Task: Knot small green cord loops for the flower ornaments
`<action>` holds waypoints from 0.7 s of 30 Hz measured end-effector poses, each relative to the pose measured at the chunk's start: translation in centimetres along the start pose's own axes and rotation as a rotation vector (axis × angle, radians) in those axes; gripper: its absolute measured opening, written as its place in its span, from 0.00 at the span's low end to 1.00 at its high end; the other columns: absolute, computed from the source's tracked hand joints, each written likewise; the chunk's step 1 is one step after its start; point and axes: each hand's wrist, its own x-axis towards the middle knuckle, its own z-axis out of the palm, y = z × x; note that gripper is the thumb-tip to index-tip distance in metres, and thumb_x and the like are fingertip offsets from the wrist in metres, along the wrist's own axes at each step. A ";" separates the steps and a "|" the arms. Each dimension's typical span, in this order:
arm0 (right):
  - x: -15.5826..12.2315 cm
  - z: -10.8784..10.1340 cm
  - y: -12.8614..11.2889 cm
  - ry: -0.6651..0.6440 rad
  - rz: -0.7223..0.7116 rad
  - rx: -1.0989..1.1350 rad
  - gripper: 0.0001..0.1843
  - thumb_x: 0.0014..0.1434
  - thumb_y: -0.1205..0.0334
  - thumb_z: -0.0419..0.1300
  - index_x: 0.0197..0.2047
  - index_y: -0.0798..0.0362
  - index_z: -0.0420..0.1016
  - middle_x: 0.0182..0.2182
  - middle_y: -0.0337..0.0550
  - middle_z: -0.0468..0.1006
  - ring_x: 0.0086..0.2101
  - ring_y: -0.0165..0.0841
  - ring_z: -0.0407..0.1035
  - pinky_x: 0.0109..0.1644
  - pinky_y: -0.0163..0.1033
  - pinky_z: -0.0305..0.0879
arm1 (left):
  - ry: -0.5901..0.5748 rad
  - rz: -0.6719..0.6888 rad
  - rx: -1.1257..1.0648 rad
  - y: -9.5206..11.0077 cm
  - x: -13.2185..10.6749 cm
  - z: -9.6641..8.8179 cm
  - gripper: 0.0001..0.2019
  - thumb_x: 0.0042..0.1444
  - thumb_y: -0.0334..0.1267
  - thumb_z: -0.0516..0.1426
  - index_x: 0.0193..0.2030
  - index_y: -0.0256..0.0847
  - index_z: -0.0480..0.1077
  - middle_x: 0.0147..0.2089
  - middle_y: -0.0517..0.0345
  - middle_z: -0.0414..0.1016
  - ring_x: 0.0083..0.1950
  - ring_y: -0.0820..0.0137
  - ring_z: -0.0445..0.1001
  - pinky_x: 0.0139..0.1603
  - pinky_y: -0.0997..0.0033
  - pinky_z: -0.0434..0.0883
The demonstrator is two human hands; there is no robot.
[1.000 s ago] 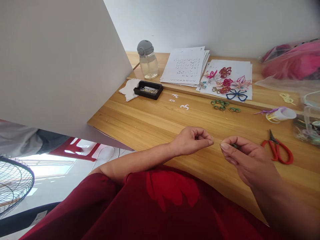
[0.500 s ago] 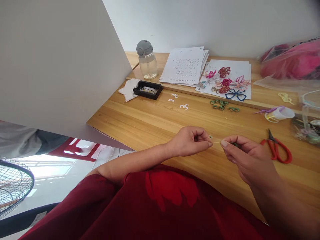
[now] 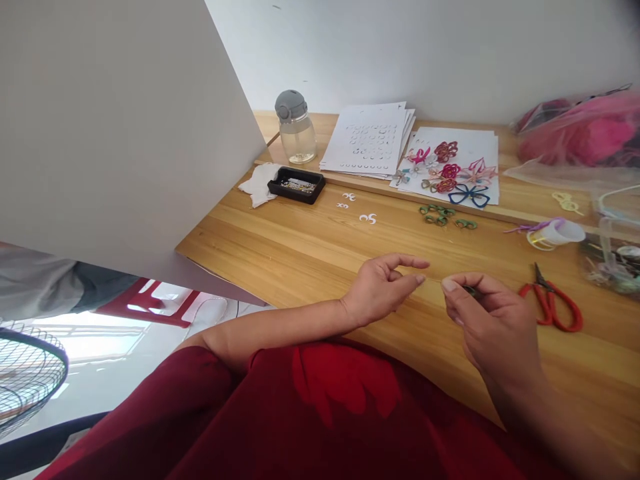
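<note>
My left hand (image 3: 377, 291) is above the wooden table (image 3: 280, 243), thumb and index finger apart, with nothing visible between them. Facing it, my right hand (image 3: 490, 313) pinches thumb against fingertips. A small dark green piece (image 3: 469, 291) shows in the gap behind the right thumb; most of it is hidden by the fingers. Farther back lie several green curled pieces (image 3: 437, 214), much like it in colour. Beside my right hand rest the red-handled scissors (image 3: 553, 300), blades pointing away from me.
White crescent cutouts (image 3: 368, 218) lie mid-table near a black tray (image 3: 297, 185) of small beads. Behind stand a water bottle (image 3: 297, 137), punched paper sheets (image 3: 363, 137) and coloured wire-like flowers (image 3: 450, 171). At right are a thread spool (image 3: 555, 233) and a bag of pink material (image 3: 585, 137).
My left thumb and index finger have parted from their pinch. The fine thread seen between the hands earlier no longer shows. My right hand stays pinched in about the same place.
</note>
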 end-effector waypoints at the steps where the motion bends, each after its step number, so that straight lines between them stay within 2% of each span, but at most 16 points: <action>1: -0.1 0.0 0.0 0.003 0.019 0.003 0.13 0.61 0.47 0.71 0.36 0.47 0.79 0.22 0.34 0.67 0.23 0.29 0.57 0.25 0.37 0.54 | -0.009 -0.005 0.030 0.0 0.0 0.0 0.24 0.62 0.50 0.65 0.59 0.36 0.78 0.16 0.75 0.57 0.18 0.80 0.52 0.22 0.75 0.53; 5: -0.2 0.0 0.0 -0.021 0.057 0.017 0.13 0.60 0.47 0.72 0.36 0.47 0.80 0.21 0.34 0.66 0.23 0.29 0.56 0.26 0.38 0.53 | -0.015 0.073 0.156 0.2 0.2 -0.1 0.25 0.59 0.55 0.67 0.51 0.35 0.83 0.16 0.73 0.57 0.19 0.80 0.52 0.24 0.73 0.49; 8: -0.2 0.0 -0.2 -0.028 0.049 0.022 0.13 0.60 0.47 0.72 0.36 0.47 0.81 0.21 0.34 0.65 0.23 0.30 0.56 0.26 0.39 0.53 | 0.013 0.144 0.246 0.3 0.3 -0.1 0.23 0.60 0.55 0.66 0.46 0.34 0.84 0.17 0.72 0.55 0.21 0.80 0.50 0.25 0.72 0.48; 14: -0.1 -0.1 -0.8 -0.069 0.072 0.005 0.12 0.61 0.46 0.71 0.35 0.45 0.81 0.20 0.35 0.65 0.23 0.32 0.57 0.26 0.41 0.53 | 0.042 0.199 0.437 0.2 0.3 -0.2 0.20 0.63 0.53 0.64 0.49 0.37 0.84 0.19 0.70 0.58 0.24 0.78 0.53 0.29 0.72 0.54; 21: -0.2 0.0 -1.6 -0.076 0.033 -0.082 0.11 0.61 0.49 0.71 0.33 0.45 0.81 0.21 0.37 0.68 0.22 0.31 0.58 0.25 0.40 0.54 | 0.022 0.284 0.542 -0.1 0.1 -0.5 0.18 0.66 0.49 0.61 0.49 0.38 0.84 0.21 0.66 0.62 0.24 0.77 0.56 0.31 0.72 0.57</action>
